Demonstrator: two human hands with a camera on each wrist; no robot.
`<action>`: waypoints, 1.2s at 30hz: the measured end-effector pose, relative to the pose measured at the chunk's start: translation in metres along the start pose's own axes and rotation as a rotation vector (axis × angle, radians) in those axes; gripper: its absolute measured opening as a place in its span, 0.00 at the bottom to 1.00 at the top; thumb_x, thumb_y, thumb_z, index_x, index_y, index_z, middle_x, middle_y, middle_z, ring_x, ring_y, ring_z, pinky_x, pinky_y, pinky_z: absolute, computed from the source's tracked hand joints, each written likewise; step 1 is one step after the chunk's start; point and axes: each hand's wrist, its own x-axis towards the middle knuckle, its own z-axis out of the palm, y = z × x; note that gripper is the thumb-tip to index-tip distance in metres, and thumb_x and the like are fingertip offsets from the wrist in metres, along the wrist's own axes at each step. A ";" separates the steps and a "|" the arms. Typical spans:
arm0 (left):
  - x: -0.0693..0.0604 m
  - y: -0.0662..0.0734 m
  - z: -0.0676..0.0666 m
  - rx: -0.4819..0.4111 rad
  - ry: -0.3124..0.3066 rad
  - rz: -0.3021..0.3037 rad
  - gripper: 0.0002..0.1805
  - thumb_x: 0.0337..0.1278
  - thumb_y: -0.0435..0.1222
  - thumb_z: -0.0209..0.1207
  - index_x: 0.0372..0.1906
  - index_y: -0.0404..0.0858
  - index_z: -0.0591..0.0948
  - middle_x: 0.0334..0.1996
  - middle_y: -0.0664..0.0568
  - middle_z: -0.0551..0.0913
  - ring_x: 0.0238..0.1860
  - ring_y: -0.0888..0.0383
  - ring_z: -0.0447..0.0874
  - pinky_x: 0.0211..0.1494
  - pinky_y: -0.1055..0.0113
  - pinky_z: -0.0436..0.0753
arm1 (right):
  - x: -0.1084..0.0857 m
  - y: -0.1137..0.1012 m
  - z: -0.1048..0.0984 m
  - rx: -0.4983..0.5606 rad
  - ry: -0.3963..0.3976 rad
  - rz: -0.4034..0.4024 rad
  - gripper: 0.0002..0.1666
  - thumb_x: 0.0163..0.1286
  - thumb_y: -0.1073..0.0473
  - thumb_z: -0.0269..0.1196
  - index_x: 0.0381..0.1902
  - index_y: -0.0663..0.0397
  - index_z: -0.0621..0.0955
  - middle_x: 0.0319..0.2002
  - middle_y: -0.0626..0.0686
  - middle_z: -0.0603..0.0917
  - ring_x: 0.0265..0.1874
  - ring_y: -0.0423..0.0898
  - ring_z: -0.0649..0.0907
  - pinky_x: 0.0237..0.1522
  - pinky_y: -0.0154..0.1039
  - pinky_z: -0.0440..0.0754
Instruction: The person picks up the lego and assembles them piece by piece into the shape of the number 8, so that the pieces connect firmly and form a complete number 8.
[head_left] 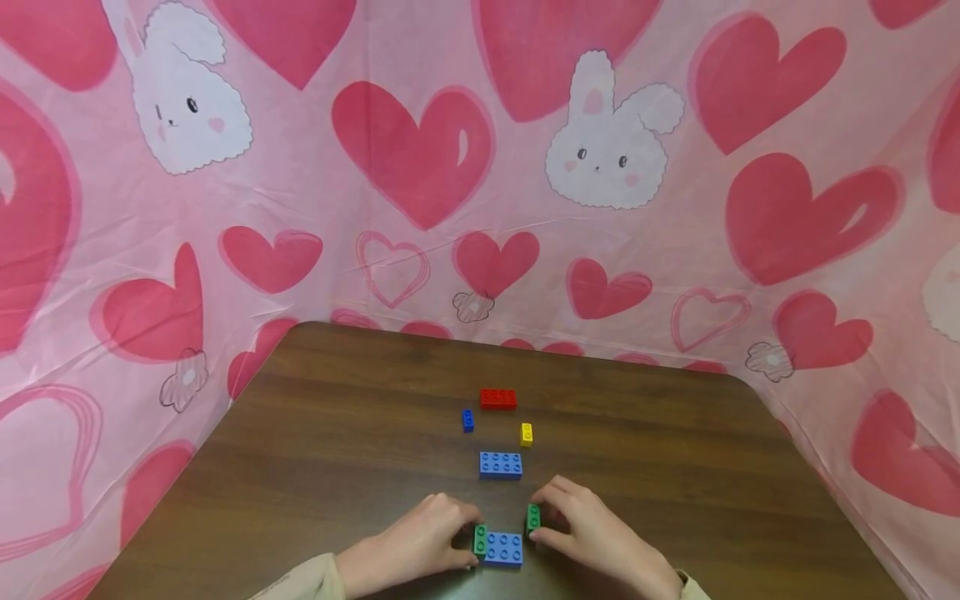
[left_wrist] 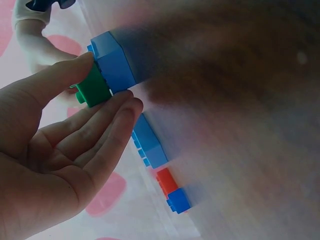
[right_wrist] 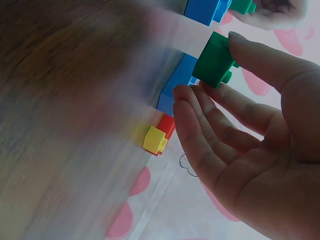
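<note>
Near the front of the table a blue toy building brick [head_left: 505, 550] lies with its studs up. A small green brick [head_left: 480, 540] sits on its left end. My left hand [head_left: 420, 537] pinches that green brick between thumb and fingers; in the left wrist view the thumb is on one end of the green brick [left_wrist: 94, 87]. To the right of the blue brick, my right hand [head_left: 596, 533] holds a second small green brick [head_left: 533, 518] between thumb and index finger. The right wrist view shows this green brick [right_wrist: 215, 60] apart from the blue one.
Straight ahead lies another blue brick [head_left: 500, 466]. Beyond it are a small yellow brick [head_left: 527, 434], a small dark blue brick [head_left: 468, 420] and a red brick [head_left: 498, 399]. A pink heart-and-rabbit cloth [head_left: 525, 183] hangs round the brown table [head_left: 360, 433].
</note>
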 end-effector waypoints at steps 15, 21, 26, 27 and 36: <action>0.000 0.001 0.000 0.003 0.002 -0.004 0.16 0.48 0.42 0.74 0.44 0.43 0.86 0.38 0.59 0.90 0.38 0.71 0.84 0.39 0.78 0.82 | -0.001 -0.007 -0.001 0.057 -0.103 0.105 0.20 0.64 0.43 0.68 0.49 0.47 0.82 0.40 0.42 0.79 0.34 0.32 0.74 0.37 0.28 0.78; 0.000 0.000 0.000 0.001 0.003 -0.005 0.16 0.48 0.42 0.73 0.44 0.43 0.86 0.37 0.59 0.89 0.36 0.73 0.82 0.38 0.79 0.81 | 0.000 -0.012 -0.001 0.064 -0.115 0.110 0.21 0.64 0.43 0.68 0.48 0.48 0.83 0.40 0.40 0.79 0.35 0.32 0.76 0.39 0.28 0.80; 0.000 0.000 0.000 0.002 0.002 -0.010 0.16 0.48 0.42 0.73 0.44 0.43 0.86 0.36 0.59 0.89 0.35 0.74 0.81 0.37 0.79 0.80 | -0.001 -0.016 -0.002 0.053 -0.112 0.094 0.21 0.64 0.42 0.67 0.48 0.47 0.82 0.40 0.39 0.79 0.36 0.32 0.76 0.40 0.28 0.81; 0.000 0.000 0.000 0.001 0.003 -0.010 0.16 0.48 0.42 0.73 0.44 0.44 0.86 0.36 0.59 0.89 0.34 0.74 0.80 0.37 0.79 0.80 | -0.002 -0.017 -0.002 0.050 -0.110 0.089 0.21 0.64 0.42 0.67 0.48 0.47 0.82 0.41 0.39 0.79 0.36 0.32 0.76 0.40 0.29 0.81; 0.001 0.001 0.001 0.006 0.009 -0.011 0.16 0.47 0.42 0.74 0.43 0.44 0.86 0.35 0.60 0.89 0.35 0.73 0.82 0.37 0.79 0.81 | -0.004 -0.018 0.000 0.036 -0.087 0.061 0.22 0.64 0.42 0.67 0.49 0.48 0.82 0.41 0.38 0.79 0.36 0.32 0.76 0.40 0.29 0.81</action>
